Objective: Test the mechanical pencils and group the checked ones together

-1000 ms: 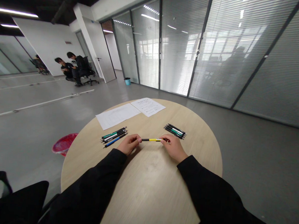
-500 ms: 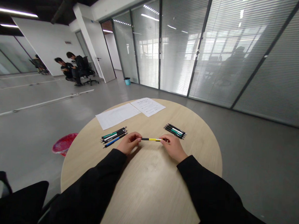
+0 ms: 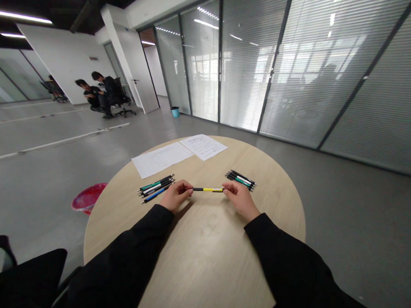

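Yellow-and-black pen (image 3: 208, 189) level above the round table (image 3: 206, 256), mid-width; left hand (image 3: 177, 195) fingertips pinched on its black end, right hand (image 3: 240, 200) fingertips pinched on the other (pens (image 3: 156, 188) near table's left edge)

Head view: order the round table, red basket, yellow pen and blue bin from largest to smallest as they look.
1. Round table
2. Red basket
3. Yellow pen and blue bin: too alike to rank

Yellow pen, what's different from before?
The yellow pen moved slightly up the picture. The right hand shifted a little right, uncovering more yellow. It and the left hand still hold the ends. The blue pen and papers stayed put.
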The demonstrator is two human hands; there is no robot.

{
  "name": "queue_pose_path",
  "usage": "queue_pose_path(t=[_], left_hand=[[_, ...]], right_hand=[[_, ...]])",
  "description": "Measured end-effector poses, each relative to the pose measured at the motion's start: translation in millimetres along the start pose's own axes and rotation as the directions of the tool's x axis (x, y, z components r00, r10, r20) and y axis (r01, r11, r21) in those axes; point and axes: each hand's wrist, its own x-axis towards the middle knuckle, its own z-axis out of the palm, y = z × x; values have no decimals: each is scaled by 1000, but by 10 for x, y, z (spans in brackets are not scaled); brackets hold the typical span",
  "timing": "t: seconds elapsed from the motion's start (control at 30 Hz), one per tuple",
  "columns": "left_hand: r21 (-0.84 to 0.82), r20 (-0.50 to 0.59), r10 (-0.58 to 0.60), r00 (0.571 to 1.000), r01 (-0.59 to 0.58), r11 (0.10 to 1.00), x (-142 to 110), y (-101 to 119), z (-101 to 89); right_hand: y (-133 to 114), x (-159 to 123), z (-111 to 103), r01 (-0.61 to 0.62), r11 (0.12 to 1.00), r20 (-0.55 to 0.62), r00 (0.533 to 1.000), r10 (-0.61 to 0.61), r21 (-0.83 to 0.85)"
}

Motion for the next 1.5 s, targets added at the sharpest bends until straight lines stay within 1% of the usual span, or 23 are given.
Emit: queue_pose_path(t=[0.1,0.3,0.47,0.83,1.03,1.23,1.5], left_hand=[[-7,-8,4,1000,-4,1000,12,-1,-12],[-61,-23,7,1000,-8,998,25,-17,-34],[-98,-9,7,1000,-8,995,23,-41,-28],[-99,2,-1,1000,1,995,20,-61,-18],[-108,-1,10,1000,-10,994,19,-64,-14],[-117,5,11,1000,-11,993,32,-66,-19],[-141,0,10,1000,-10,990,29,-78,-14]], right_hand=[[-1,6,-12,5,1000,0,1000,-5,5],[-29,7,-33,5,997,-27,1000,-7,-83],[-50,7,-34,8,998,-53,999,-11,-63],[-64,6,-51,-18,996,-110,994,9,-86],[-51,19,-52,-52,999,-88,995,51,-11],[-34,24,-54,-69,998,-95,993,68,0],[5,33,-37,-96,993,-89,991,102,67]])
